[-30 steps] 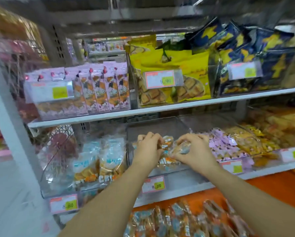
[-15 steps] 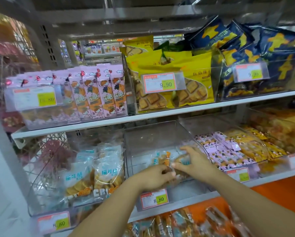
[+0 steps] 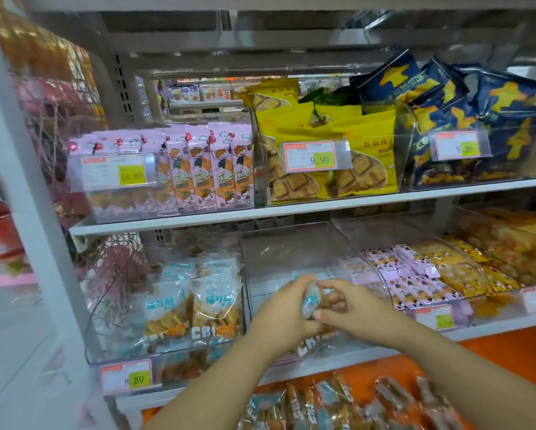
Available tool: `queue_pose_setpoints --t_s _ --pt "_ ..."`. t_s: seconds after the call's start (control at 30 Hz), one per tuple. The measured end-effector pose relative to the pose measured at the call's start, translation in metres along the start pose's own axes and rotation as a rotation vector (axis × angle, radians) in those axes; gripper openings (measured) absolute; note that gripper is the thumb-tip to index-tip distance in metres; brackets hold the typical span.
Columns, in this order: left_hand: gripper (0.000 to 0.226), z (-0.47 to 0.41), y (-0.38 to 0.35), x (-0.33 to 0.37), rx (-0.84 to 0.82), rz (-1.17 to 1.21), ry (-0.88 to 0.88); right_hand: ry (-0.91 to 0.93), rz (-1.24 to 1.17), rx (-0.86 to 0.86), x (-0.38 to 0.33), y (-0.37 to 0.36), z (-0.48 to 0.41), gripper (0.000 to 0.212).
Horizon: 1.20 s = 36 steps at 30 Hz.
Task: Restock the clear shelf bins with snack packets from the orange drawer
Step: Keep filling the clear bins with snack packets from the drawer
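Note:
Both of my hands meet at the front of a nearly empty clear bin (image 3: 291,252) on the lower shelf. My left hand (image 3: 283,315) and my right hand (image 3: 350,305) together hold a clear snack packet (image 3: 310,301) with blue print, standing roughly upright between them. The packet's lower part, with white lettering, shows below my hands. Under the shelf, the orange drawer (image 3: 509,349) holds several more clear snack packets (image 3: 338,401).
The clear bin to the left (image 3: 167,305) holds the same kind of packets. To the right are bins of small pink packets (image 3: 400,274) and yellow snacks (image 3: 465,271). The upper shelf carries pink, yellow (image 3: 332,150) and dark blue bags. A white upright (image 3: 27,197) stands at left.
My hands have lowered from reaching deeper into the bin to its front edge, and now hold one packet upright between them. The camera has shifted slightly to the left.

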<state>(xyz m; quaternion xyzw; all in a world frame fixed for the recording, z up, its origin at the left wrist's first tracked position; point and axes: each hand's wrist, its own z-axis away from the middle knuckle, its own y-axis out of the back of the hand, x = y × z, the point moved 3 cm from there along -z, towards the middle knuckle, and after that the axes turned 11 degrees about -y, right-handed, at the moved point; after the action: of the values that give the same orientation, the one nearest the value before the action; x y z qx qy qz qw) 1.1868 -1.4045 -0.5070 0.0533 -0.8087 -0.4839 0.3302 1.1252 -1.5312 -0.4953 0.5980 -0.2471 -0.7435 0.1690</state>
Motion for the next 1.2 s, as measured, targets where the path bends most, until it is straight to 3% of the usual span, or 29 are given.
queue_pose_setpoints --t_s 0.13,0.23,0.3,0.37,0.47,0.53,0.63,0.77,0.83,1.0,1.1,1.2 --pt "0.091 0.032 0.032 0.014 0.140 -0.153 -0.111 0.054 -0.144 -0.098 -0.024 -0.009 0.015 0.042" --pt "0.094 0.059 0.061 0.015 0.135 -0.393 -0.186 0.130 -0.133 -0.121 -0.047 -0.029 0.018 0.037" --pt "0.093 0.076 0.080 0.006 0.128 -0.403 -0.195 0.172 -0.138 -0.125 -0.062 -0.047 0.017 0.030" --pt "0.085 0.093 0.103 -0.007 0.200 -0.226 -0.148 0.216 -0.174 -0.096 -0.078 -0.066 0.013 0.025" --pt "0.073 0.121 0.131 -0.041 0.443 0.174 0.010 0.267 -0.268 -0.046 -0.098 -0.095 0.004 0.015" --pt "0.068 0.137 0.135 -0.064 0.460 0.383 0.112 0.268 -0.305 -0.027 -0.109 -0.116 -0.004 0.014" --pt "0.062 0.155 0.128 -0.089 0.487 0.396 0.168 0.260 -0.296 -0.004 -0.121 -0.147 -0.016 0.020" --pt "0.066 0.162 0.123 -0.117 0.558 0.275 0.220 0.255 -0.094 0.179 -0.127 -0.166 -0.030 0.060" --pt "0.070 0.159 0.122 -0.125 0.552 0.200 0.241 0.293 0.024 0.290 -0.126 -0.166 -0.037 0.065" --pt "0.086 0.151 0.118 -0.135 0.447 -0.052 0.253 0.357 0.440 0.489 -0.123 -0.164 -0.054 0.054" --pt "0.082 0.157 0.123 -0.134 0.430 -0.150 0.183 0.631 0.519 0.644 -0.125 -0.167 -0.053 0.044" --pt "0.076 0.166 0.118 -0.131 0.313 -0.275 0.133 0.905 0.686 0.642 -0.116 -0.176 -0.052 0.034"
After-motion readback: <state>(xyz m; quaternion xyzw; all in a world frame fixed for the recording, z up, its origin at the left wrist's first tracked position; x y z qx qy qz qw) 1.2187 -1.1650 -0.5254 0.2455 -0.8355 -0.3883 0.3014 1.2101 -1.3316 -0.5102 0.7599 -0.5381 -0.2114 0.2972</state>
